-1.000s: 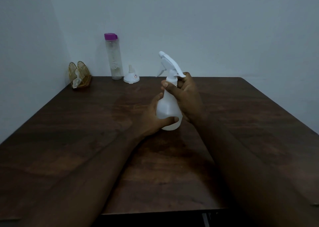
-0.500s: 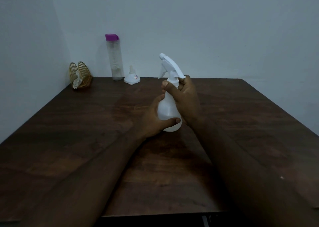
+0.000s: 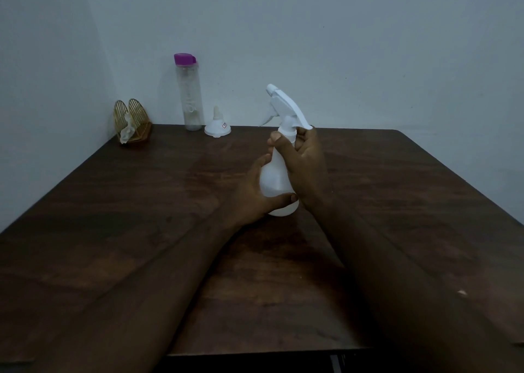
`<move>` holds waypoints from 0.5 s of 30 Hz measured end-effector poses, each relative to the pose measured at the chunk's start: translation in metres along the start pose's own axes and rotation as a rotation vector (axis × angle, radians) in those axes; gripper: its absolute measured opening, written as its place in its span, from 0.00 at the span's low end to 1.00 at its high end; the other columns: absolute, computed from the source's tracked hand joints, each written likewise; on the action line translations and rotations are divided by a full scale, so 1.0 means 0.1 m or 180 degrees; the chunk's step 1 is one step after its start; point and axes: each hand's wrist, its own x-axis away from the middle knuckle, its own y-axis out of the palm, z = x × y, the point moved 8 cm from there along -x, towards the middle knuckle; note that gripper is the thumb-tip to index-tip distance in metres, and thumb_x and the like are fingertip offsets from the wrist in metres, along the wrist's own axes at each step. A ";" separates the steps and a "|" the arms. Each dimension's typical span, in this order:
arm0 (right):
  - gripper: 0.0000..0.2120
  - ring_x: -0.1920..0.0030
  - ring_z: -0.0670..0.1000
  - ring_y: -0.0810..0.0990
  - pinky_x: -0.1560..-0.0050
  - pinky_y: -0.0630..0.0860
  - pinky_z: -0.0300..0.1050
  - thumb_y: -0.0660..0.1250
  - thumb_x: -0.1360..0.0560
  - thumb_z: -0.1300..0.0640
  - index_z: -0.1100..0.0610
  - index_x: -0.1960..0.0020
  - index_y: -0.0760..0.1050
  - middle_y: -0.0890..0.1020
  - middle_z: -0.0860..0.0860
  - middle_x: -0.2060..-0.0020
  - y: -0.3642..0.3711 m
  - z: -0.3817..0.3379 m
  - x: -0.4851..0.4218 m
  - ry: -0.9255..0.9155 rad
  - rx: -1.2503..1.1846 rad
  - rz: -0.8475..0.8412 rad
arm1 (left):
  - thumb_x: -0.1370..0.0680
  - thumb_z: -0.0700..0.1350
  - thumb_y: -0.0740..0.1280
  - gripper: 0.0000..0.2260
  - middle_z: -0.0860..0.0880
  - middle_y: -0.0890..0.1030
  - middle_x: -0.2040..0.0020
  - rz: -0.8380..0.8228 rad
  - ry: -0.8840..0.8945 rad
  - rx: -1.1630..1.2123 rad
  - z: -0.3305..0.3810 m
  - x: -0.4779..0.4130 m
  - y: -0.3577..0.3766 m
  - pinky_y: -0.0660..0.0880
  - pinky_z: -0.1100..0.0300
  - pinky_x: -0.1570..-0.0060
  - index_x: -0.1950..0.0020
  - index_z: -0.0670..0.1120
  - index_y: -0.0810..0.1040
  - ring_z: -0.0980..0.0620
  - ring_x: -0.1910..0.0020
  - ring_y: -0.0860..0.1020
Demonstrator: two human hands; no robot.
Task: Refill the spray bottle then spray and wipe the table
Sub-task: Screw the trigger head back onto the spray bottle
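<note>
Head view: spray bottle (image 3: 276, 180) upright mid-scene on the tabletop (image 3: 141, 216), left hand (image 3: 252, 199) wrapped round its belly, right hand (image 3: 304, 168) pinching the collar (image 3: 287, 134). Brace the base, twist squarely.

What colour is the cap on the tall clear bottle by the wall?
Purple cap, on the tall clear plastic bottle; head view.

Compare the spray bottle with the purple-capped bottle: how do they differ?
The spray bottle is white, pear-shaped with a trigger head; the purple-capped bottle is clear and straight-sided. The left hand grips the spray bottle's body and the right hand its neck; the purple-capped bottle stands untouched by the wall. Both are upright.
</note>
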 end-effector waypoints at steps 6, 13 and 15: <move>0.08 0.54 0.48 0.85 0.50 0.81 0.51 0.67 0.24 0.52 0.52 0.46 0.76 0.85 0.51 0.54 0.00 0.00 0.00 -0.0020 -0.0075 -0.0069 | 0.34 0.56 0.79 0.42 0.69 0.67 0.41 0.0049 0.0100 0.0057 0.02 -0.01 0.01 0.63 0.85 0.57 0.26 0.54 0.59 0.84 0.48 0.65; 0.11 0.53 0.52 0.85 0.51 0.82 0.52 0.69 0.25 0.49 0.51 0.45 0.75 0.86 0.52 0.55 0.02 0.00 0.01 -0.0046 -0.0172 -0.0254 | 0.28 0.39 0.76 0.48 0.50 0.69 0.31 0.0661 0.0574 0.0486 0.33 -0.02 -0.19 0.67 0.72 0.39 0.21 0.43 0.44 0.60 0.35 0.70; 0.12 0.52 0.52 0.85 0.50 0.82 0.51 0.69 0.25 0.50 0.53 0.45 0.75 0.86 0.53 0.54 0.04 -0.01 0.01 -0.0062 -0.0238 -0.0350 | 0.28 0.35 0.74 0.47 0.46 0.71 0.31 0.0830 0.0775 0.0498 0.48 -0.05 -0.23 0.68 0.69 0.37 0.21 0.41 0.43 0.61 0.35 0.72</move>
